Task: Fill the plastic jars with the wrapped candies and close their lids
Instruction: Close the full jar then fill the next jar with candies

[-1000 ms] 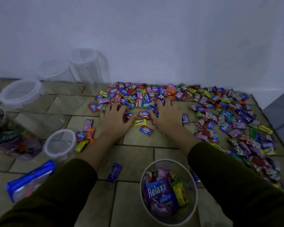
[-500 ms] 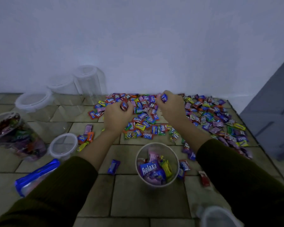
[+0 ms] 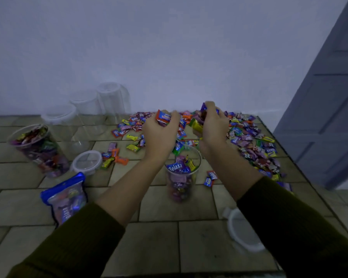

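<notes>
Tiled counter (image 3: 199, 243) strewn with wrapped candies (image 3: 249, 141): your left hand (image 3: 159, 135) and right hand (image 3: 213, 127) each clutch a fistful over the open, part-filled jar (image 3: 181, 177).

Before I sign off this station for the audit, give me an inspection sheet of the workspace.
Surface: tiled surface, candies spread across the far right.
Job's things: part-filled open jar at centre; candy-filled jar left; three empty jars behind it; two loose lids.
Clutter: blue candy bag near left.
Grips: left hand and right hand each hold a fistful of candies.
Cables: nothing seen.
Surroundings: pale wall, grey door right.
</notes>
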